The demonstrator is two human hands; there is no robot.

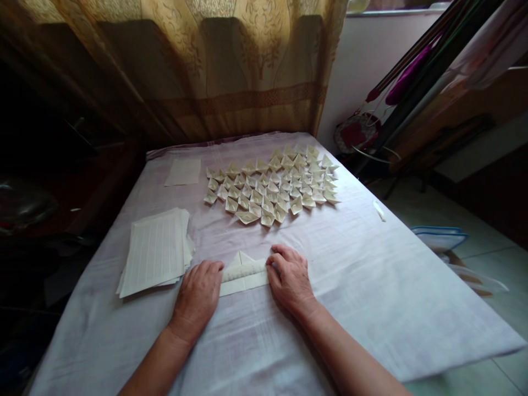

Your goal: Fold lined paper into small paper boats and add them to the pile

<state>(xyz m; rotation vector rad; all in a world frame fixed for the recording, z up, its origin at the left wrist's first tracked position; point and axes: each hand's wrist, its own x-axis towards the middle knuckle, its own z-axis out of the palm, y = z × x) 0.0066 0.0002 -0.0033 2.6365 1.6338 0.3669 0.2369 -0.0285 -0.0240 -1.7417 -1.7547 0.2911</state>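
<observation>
A partly folded sheet of paper point(244, 270) lies on the cloth in front of me, with a pointed peak at its far side and a flat strip along the near side. My left hand point(198, 292) grips its left end, fingers curled together. At the right end, my right hand point(291, 278) is closed on the paper, thumb and fingers at the edge. Beyond them several small folded paper boats point(270, 190) stand close together in rows. Left of my left hand is a stack of printed sheets point(154, 253), its edges uneven.
A single sheet point(183, 171) lies at the table's far left. The table is covered with a pale cloth point(363, 286). A small white object point(379, 211) rests near the right edge. Patterned curtains point(256, 66) hang behind. A bag point(357, 132) and plastic containers point(439, 237) are right of the table.
</observation>
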